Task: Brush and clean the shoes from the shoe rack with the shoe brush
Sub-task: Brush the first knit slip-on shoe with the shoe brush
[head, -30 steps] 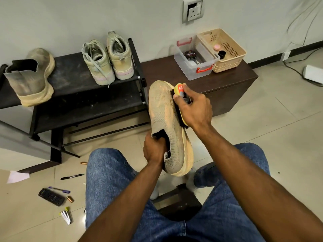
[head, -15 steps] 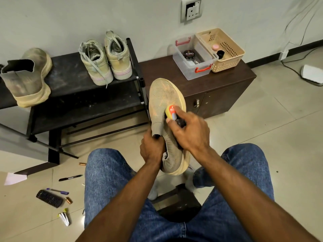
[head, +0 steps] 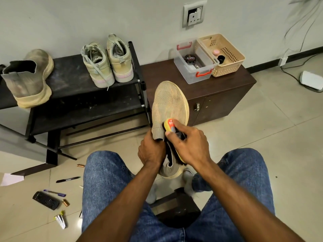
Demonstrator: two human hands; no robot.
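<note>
Your left hand [head: 151,151] is wrapped around the collar of the tan knit shoe [head: 168,105], fingers curled tight on the ankle opening, thumb side toward you. The shoe stands toe-up between your knees, in front of the shoe rack [head: 73,95], its toe reaching level with the rack's lower shelf.

Your right hand [head: 189,145] grips the shoe brush [head: 170,126]: fingers bent over its yellow back, thumb pressing the near end, knuckles raised. The brush lies against the shoe's upper just beside the collar, dark bristles touching the knit. How the fingertips sit on the far side of the brush you cannot tell; they are hidden.

On the shoe rack's top shelf, a grey boot-style shoe [head: 28,79] stands at the left end and a pair of pale sneakers [head: 107,62] at the right end, heels toward you. To the right of the rack, touching it, is a low brown cabinet [head: 218,95] bearing a clear plastic box [head: 194,65] and a beige basket [head: 225,55]. On the floor in front of the rack lie a remote [head: 46,200] and pens [head: 68,179].
</note>
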